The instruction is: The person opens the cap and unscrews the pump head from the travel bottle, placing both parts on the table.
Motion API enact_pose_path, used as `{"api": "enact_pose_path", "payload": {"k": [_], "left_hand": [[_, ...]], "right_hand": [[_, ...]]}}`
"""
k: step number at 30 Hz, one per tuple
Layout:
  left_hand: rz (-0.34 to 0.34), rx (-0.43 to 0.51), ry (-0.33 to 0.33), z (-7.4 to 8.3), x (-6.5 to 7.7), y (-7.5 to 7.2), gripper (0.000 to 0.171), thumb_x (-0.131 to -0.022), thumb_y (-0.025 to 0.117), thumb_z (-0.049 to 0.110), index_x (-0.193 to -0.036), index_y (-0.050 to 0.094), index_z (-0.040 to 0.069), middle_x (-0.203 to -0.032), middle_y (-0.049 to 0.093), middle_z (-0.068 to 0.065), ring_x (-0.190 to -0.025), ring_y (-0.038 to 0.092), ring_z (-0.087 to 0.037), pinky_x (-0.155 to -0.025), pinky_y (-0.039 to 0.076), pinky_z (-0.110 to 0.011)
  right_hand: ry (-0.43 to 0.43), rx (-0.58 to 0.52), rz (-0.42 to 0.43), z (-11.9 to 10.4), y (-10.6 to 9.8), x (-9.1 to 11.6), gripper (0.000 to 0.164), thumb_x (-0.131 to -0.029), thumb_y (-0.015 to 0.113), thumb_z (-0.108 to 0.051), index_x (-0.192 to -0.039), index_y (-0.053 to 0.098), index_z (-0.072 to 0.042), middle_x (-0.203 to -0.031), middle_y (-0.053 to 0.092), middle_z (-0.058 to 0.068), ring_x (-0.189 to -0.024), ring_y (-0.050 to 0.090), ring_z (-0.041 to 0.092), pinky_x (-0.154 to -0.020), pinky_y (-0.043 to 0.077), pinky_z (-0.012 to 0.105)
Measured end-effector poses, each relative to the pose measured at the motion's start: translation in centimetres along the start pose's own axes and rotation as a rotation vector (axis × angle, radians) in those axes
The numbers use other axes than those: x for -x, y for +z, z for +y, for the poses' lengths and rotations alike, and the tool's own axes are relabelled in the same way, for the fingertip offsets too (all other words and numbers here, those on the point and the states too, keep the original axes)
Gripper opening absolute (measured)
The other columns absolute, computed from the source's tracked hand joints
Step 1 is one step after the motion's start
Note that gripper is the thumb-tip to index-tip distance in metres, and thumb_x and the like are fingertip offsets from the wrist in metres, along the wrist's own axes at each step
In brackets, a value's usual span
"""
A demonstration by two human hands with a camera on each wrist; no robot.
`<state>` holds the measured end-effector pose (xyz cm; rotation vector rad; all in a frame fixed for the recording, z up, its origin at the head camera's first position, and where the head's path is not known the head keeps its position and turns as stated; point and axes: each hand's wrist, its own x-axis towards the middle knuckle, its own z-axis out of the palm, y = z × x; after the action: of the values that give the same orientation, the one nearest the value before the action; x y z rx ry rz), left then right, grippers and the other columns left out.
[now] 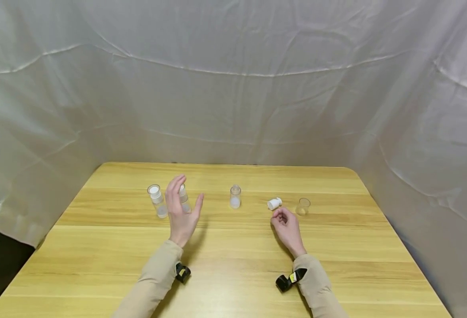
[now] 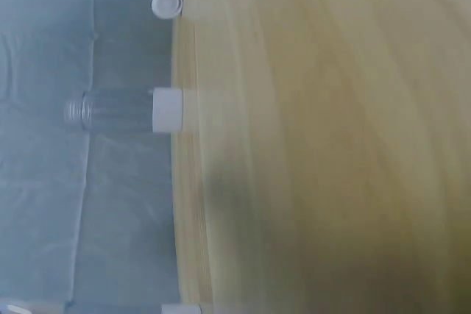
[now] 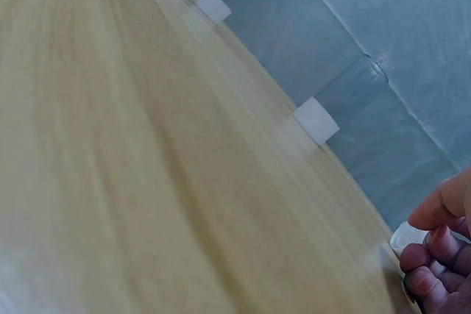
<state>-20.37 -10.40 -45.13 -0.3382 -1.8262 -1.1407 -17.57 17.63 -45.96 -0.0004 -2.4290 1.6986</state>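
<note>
My left hand [image 1: 181, 218] is raised over the table with fingers extended and thumb spread, holding nothing. It partly covers a clear bottle with a white top [image 1: 184, 193]; a similar bottle [image 1: 157, 201] stands just left. My right hand [image 1: 288, 227] is low over the table, its fingers curled in with thumb and index tips close together. Right beyond its fingertips a small white pump head [image 1: 274, 203] lies on its side. In the right wrist view its rim [image 3: 407, 237] shows beside the fingers [image 3: 441, 207].
An uncapped clear bottle with a white bottom [image 1: 235, 197] stands upright between the hands. Right of the pump head is a clear cup-like cover [image 1: 303, 206]. The wooden table [image 1: 233, 247] ends at a grey curtain [image 1: 233, 119] behind and at both sides.
</note>
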Motion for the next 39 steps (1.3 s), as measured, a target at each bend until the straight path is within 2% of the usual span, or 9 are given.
{"api": "enact_pose_path", "payload": {"k": [5,11,14,18,21,25,30,33,39], "left_hand": [[-0.025,-0.024,-0.142,-0.9,0.3,-0.8,0.077,-0.082,0.079,0.006,-0.147,0.038,-0.003,-0.149,0.042,-0.025,-0.141,0.038,-0.037,-0.127,0.027,-0.048],[-0.055,0.013,-0.286,-1.3,0.5,-1.1,0.085,-0.084,0.079,0.008,-0.152,0.029,-0.003,-0.155,0.034,-0.024,-0.146,0.031,-0.041,-0.127,0.022,-0.057],[-0.1,0.034,-0.392,-1.2,0.7,-1.3,0.087,-0.085,0.078,0.009,-0.154,0.025,-0.001,-0.158,0.032,-0.023,-0.149,0.028,-0.04,-0.128,0.021,-0.058],[-0.184,0.049,-0.565,-1.4,0.9,-1.7,0.093,-0.088,0.077,0.012,-0.158,0.017,0.003,-0.163,0.026,-0.021,-0.153,0.023,-0.038,-0.129,0.019,-0.056],[-0.237,0.04,-0.649,-1.6,1.0,-1.9,0.098,-0.088,0.077,0.015,-0.159,0.011,0.002,-0.165,0.021,-0.023,-0.155,0.02,-0.038,-0.13,0.017,-0.054],[-0.294,0.029,-0.72,-2.0,1.0,-2.0,0.1,-0.089,0.076,0.017,-0.159,0.006,-0.002,-0.165,0.019,-0.027,-0.155,0.019,-0.04,-0.131,0.016,-0.052],[-0.371,0.025,-0.796,-2.6,1.0,-2.1,0.097,-0.092,0.073,0.017,-0.159,0.005,-0.003,-0.165,0.018,-0.029,-0.154,0.02,-0.043,-0.13,0.017,-0.054],[-0.395,0.026,-0.816,-2.9,1.1,-2.2,0.092,-0.093,0.071,0.016,-0.158,0.01,-0.003,-0.164,0.021,-0.03,-0.153,0.023,-0.044,-0.129,0.019,-0.055],[-0.404,0.025,-0.843,-3.4,1.2,-2.3,0.077,-0.095,0.069,0.013,-0.153,0.024,-0.007,-0.159,0.031,-0.031,-0.149,0.031,-0.047,-0.127,0.026,-0.055]], "right_hand": [[-0.001,-0.003,0.003,0.1,0.0,-0.1,0.01,-0.085,0.057,0.009,-0.084,0.057,-0.001,-0.077,0.056,0.008,-0.067,0.048,0.004,-0.061,0.04,0.013],[-0.014,-0.014,0.011,0.2,0.0,-0.1,0.016,-0.084,0.058,0.009,-0.081,0.058,-0.007,-0.076,0.055,0.006,-0.066,0.047,0.003,-0.06,0.039,0.012],[-0.016,-0.018,0.012,0.3,0.1,-0.2,0.02,-0.083,0.059,0.009,-0.08,0.059,-0.011,-0.075,0.055,0.005,-0.066,0.047,0.003,-0.06,0.039,0.012],[-0.015,-0.021,0.005,0.3,0.1,-0.1,0.019,-0.084,0.059,0.009,-0.081,0.06,-0.01,-0.076,0.055,0.006,-0.066,0.048,0.003,-0.06,0.039,0.012],[-0.014,-0.027,0.004,0.3,0.0,-0.1,0.021,-0.084,0.058,0.009,-0.081,0.059,-0.012,-0.076,0.055,0.006,-0.066,0.048,0.004,-0.06,0.039,0.012],[-0.011,-0.034,0.002,0.4,0.0,-0.1,0.024,-0.084,0.059,0.009,-0.08,0.059,-0.015,-0.076,0.054,0.006,-0.067,0.048,0.004,-0.06,0.039,0.012],[-0.004,-0.02,-0.017,0.4,-0.1,-0.1,0.006,-0.086,0.058,0.008,-0.089,0.062,0.005,-0.078,0.054,0.007,-0.067,0.047,0.004,-0.06,0.039,0.012],[-0.005,-0.009,-0.025,0.3,-0.1,-0.1,0.013,-0.086,0.057,0.006,-0.096,0.059,0.015,-0.078,0.055,0.007,-0.068,0.047,0.003,-0.061,0.039,0.012],[-0.007,-0.004,-0.018,0.2,-0.1,0.0,0.014,-0.086,0.058,0.006,-0.097,0.059,0.015,-0.078,0.055,0.007,-0.068,0.047,0.003,-0.061,0.039,0.011]]}}
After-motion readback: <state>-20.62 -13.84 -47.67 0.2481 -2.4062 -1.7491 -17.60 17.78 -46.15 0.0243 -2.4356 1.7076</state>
